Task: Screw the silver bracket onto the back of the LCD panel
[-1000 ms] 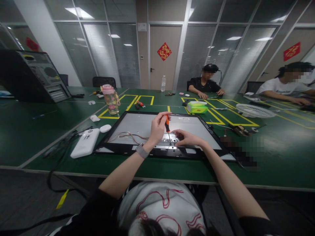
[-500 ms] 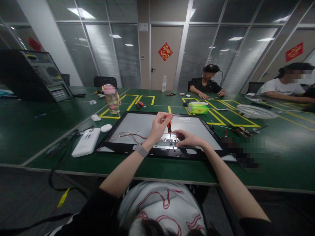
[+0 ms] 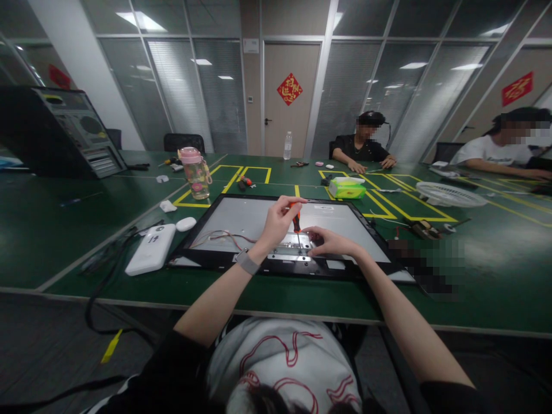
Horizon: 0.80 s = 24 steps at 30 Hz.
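My left hand [image 3: 278,221] is closed around the top of an orange-and-black screwdriver [image 3: 296,223]. The screwdriver stands almost upright, its thin shaft reaching down to a metal bracket [image 3: 287,257] along the near side of a flat display panel [image 3: 233,213]. Beside the shaft, my right hand [image 3: 330,242] rests low over the bracket, thumb and index finger curved and apart; its other fingers are partly hidden. The panel lies flat, with a grey metal back and black frame. Thin wires [image 3: 224,234] run across its left part.
Left of the panel lie a white phone-like device [image 3: 150,250] and a white oval case [image 3: 186,223]. A pink-lidded bottle [image 3: 196,175] and a green tissue pack [image 3: 347,188] stand beyond. A computer case [image 3: 60,135] is far left; two people sit across at right.
Both hands and the screwdriver hold almost the same position. The view has shifted very slightly.
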{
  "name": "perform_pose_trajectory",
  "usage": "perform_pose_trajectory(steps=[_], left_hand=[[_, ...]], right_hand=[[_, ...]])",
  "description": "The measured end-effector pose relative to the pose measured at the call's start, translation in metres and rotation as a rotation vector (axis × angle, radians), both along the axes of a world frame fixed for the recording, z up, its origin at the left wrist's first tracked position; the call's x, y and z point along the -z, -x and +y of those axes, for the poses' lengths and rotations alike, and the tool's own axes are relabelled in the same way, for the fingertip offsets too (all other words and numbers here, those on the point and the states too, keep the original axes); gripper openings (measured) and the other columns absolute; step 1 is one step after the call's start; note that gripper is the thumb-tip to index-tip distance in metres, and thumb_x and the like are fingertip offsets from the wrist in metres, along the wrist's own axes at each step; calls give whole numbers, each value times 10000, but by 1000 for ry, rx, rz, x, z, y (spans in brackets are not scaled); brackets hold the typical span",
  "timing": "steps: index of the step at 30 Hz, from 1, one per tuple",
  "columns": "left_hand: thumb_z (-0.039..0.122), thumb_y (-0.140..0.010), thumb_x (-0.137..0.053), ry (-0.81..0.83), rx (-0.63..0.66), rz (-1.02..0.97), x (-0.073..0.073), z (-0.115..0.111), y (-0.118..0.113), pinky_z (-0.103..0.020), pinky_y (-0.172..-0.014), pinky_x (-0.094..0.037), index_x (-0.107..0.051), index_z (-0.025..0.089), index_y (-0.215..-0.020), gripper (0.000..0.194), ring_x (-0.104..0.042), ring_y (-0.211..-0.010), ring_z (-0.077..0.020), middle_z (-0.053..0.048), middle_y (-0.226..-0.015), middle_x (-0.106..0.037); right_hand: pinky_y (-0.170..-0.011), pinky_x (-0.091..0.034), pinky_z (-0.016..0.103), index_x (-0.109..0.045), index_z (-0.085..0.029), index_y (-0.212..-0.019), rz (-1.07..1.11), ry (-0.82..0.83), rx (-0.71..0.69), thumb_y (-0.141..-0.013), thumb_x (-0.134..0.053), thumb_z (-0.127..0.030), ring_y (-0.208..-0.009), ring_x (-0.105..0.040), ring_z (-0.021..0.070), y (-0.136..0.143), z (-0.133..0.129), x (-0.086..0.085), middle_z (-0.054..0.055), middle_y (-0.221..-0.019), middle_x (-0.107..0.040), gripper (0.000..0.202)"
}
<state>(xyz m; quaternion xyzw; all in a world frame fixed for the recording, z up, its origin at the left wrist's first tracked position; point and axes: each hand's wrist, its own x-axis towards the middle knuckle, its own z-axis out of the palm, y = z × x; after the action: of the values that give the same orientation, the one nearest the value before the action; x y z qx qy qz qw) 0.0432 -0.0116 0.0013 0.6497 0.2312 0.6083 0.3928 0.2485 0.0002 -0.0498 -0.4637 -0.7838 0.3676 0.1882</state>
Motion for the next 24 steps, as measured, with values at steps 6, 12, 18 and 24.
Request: perform_pose_trajectory(steps=[6,12,18,24], left_hand=[[257,-927,-451,82,178,-142,3,6,-2,-307,-838,-489,-646,160,-1028,241,-638,-903,-162,-80,-960,-687],[275,-860,-586,80,129,-120,2,4,-3,-300,-791,-509,-658,162,-984,183,-648,-857,-158,-79,-961,-695],[284,-811,-628,16,-18,-34,2,3,-1,-265,-749,-500,-710,176,-926,178,-631,-865,-160,-69,-970,-699],[252,-901,-439,58,69,-24,2,3,-1,-310,-797,-505,-653,152,-1120,322,-638,-865,-169,-92,-958,-706]], right_hand=[[-864,-424,335,-510,-176,-1299,6,0,-3,-606,-767,-430,-918,-499,206,-1,1,2,42,-959,-500,781],[-860,-432,339,-507,-167,-1311,-12,-18,-4,-617,-769,-436,-906,-500,204,-1,0,1,43,-966,-506,789],[-860,-434,338,-507,-178,-1309,2,-23,-19,-622,-766,-437,-910,-500,204,-1,1,2,41,-959,-501,779],[-883,-424,339,-505,-158,-1299,1,-16,-15,-615,-761,-432,-924,-501,207,0,0,-1,44,-965,-494,780]])
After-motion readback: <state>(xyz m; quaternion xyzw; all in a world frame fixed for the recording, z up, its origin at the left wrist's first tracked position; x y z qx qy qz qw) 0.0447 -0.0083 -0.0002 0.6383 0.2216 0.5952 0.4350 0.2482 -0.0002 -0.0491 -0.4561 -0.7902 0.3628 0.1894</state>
